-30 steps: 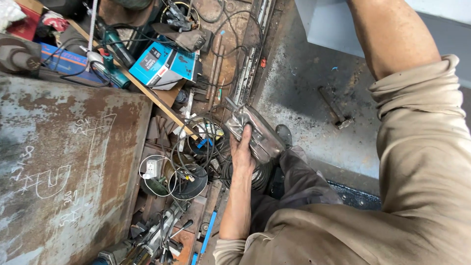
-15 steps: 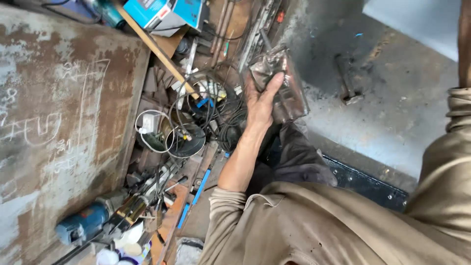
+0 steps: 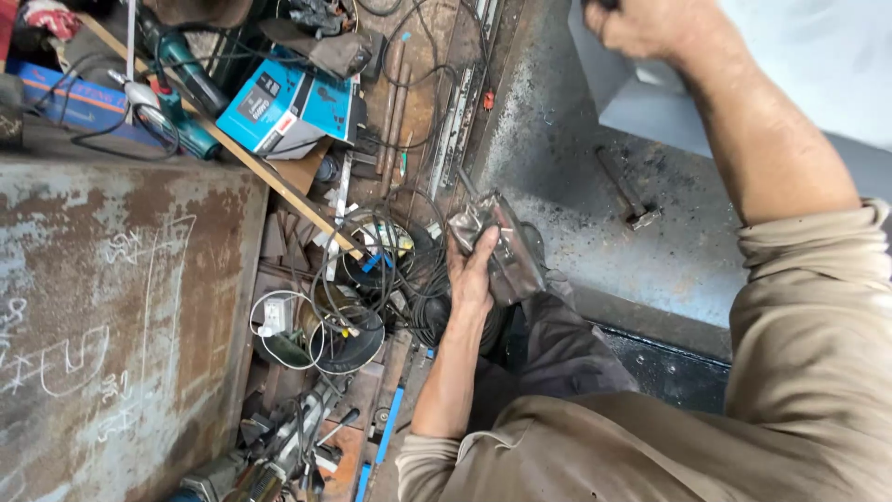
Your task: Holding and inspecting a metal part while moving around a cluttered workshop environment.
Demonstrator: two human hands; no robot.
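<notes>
My left hand (image 3: 472,271) is closed around a shiny, bent metal piece (image 3: 506,249) and holds it just above a tangle of black cables (image 3: 420,279), beside my dark trouser leg. My right arm reaches up the right side of the view. My right hand (image 3: 643,26) is curled into a fist at the top edge, next to a pale grey box (image 3: 650,102). The frame cuts off whatever may be in that fist.
A rusty steel plate (image 3: 121,316) with chalk marks fills the left. Between it and the grey floor (image 3: 595,251) lie a blue carton (image 3: 288,107), a wooden stick (image 3: 232,149), wire coils (image 3: 348,321), power tools (image 3: 181,70) and metal strips (image 3: 460,102). A hammer (image 3: 628,197) lies on the floor.
The view has swung, so my right fist now shows at the top. My left hand keeps its hold on the metal piece, at about the same spot over the cables.
</notes>
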